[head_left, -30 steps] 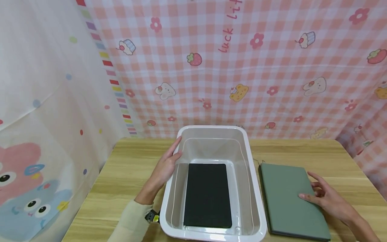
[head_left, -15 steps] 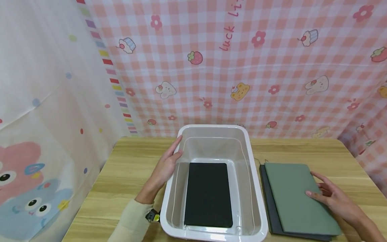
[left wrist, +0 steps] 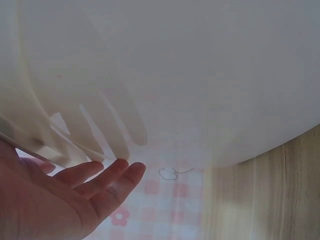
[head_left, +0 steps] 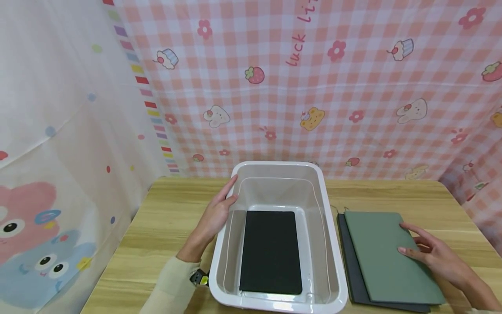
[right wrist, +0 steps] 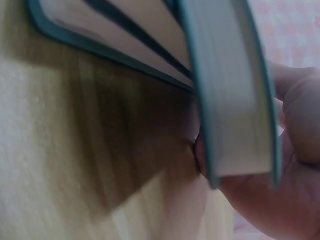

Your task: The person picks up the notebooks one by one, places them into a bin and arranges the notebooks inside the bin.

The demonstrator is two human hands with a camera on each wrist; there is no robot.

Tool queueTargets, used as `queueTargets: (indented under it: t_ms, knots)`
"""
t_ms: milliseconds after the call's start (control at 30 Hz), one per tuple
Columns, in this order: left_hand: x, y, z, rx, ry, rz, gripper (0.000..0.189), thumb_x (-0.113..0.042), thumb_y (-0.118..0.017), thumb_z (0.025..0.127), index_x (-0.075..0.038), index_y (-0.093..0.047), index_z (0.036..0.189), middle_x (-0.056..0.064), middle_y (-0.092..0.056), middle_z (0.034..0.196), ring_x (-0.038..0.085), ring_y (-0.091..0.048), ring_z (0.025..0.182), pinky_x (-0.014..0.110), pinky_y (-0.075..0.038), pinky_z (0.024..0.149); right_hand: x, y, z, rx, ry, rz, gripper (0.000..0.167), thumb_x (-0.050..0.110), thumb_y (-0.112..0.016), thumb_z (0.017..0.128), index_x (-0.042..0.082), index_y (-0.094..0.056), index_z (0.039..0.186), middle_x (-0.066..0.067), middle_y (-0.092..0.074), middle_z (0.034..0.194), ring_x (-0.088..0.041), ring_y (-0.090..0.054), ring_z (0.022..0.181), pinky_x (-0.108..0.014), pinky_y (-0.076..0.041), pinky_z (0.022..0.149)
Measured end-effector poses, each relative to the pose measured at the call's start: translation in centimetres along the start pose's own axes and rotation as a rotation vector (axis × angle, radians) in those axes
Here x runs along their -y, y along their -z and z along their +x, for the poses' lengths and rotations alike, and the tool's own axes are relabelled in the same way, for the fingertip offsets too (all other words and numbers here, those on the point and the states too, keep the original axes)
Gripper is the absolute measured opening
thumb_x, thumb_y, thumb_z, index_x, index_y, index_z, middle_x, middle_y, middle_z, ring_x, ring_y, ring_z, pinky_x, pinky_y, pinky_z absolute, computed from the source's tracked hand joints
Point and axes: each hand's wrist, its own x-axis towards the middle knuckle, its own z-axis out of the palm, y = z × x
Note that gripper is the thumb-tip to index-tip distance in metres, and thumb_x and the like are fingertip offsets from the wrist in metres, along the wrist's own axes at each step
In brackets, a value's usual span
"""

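Observation:
My left hand (head_left: 215, 216) holds the left rim of a light-coloured plastic tub (head_left: 332, 244). Its thumb lies over the rim, and in the left wrist view the fingers (left wrist: 117, 182) rest against the outer wall. A black notebook (head_left: 271, 253) lies flat on the tub's floor. To the right of the tub, my right hand (head_left: 439, 255) grips the right edge of a green hardcover notebook (head_left: 388, 257), thumb on the cover and other fingers beneath. This notebook lies over a dark grey notebook (head_left: 356, 279), offset to its right. The right wrist view shows its thick page block (right wrist: 232, 100).
Everything stands on a wood-grain table (head_left: 172, 205). A pink checked cloth (head_left: 274, 100) hangs behind the table's far edge, and a white printed cloth (head_left: 90, 131) hangs at the left. My left wrist wears a dark watch (head_left: 200, 278).
My right hand has slid the green notebook to the right, exposing more of the dark grey one below. The left hand, tub and black notebook have stayed in place.

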Motion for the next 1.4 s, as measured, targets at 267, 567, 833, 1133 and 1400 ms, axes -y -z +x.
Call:
queueTargets:
  t_ms: [267,567,833,1133,1400]
  knots:
    - [0.19,-0.09,0.06,0.001,-0.016,0.009,0.054,-0.02,-0.041,0.105,-0.023,-0.029,0.157,0.001,-0.023,0.163,0.022,-0.024,0.147,0.048,-0.024,0.119,0.42,-0.11,-0.16,-0.02,0.032,-0.077,0.079,0.028,-0.061,0.099,0.0,-0.015,0.157,-0.035,-0.049,0.129,-0.018,-0.063,0.09,-0.036,-0.054,0.065]
    - [0.16,-0.07,0.0,-0.006,-0.013,0.03,0.054,-0.021,-0.042,0.105,-0.024,-0.03,0.157,0.0,-0.024,0.163,0.02,-0.023,0.147,0.047,-0.022,0.119,0.71,-0.14,-0.19,-0.038,0.052,-0.129,0.079,0.029,-0.063,0.098,-0.002,-0.019,0.156,-0.041,-0.046,0.131,-0.024,-0.063,0.094,-0.035,-0.053,0.064]
    - [0.27,0.01,0.01,0.0,-0.017,0.024,0.054,-0.021,-0.041,0.105,-0.025,-0.029,0.157,0.0,-0.023,0.163,0.021,-0.024,0.147,0.048,-0.023,0.119,0.8,-0.28,-0.15,-0.029,0.053,-0.083,0.077,0.026,-0.063,0.098,-0.001,-0.019,0.156,-0.034,-0.052,0.125,-0.017,-0.064,0.086,-0.036,-0.055,0.063]
    - [0.28,0.04,-0.02,0.005,-0.02,0.024,0.054,-0.021,-0.041,0.105,-0.024,-0.029,0.158,0.0,-0.023,0.163,0.022,-0.025,0.147,0.049,-0.024,0.118,0.78,-0.35,-0.21,-0.045,0.061,-0.087,0.077,0.026,-0.064,0.097,-0.001,-0.021,0.155,-0.034,-0.053,0.124,-0.016,-0.063,0.086,-0.035,-0.054,0.063]
    - [0.33,0.05,0.05,0.006,-0.025,0.021,0.054,-0.021,-0.041,0.105,-0.024,-0.029,0.158,0.0,-0.023,0.163,0.023,-0.025,0.147,0.049,-0.025,0.118,0.91,-0.3,-0.22,-0.059,0.084,-0.077,0.075,0.023,-0.065,0.097,-0.002,-0.023,0.153,-0.025,-0.054,0.113,-0.014,-0.061,0.082,-0.034,-0.053,0.062]
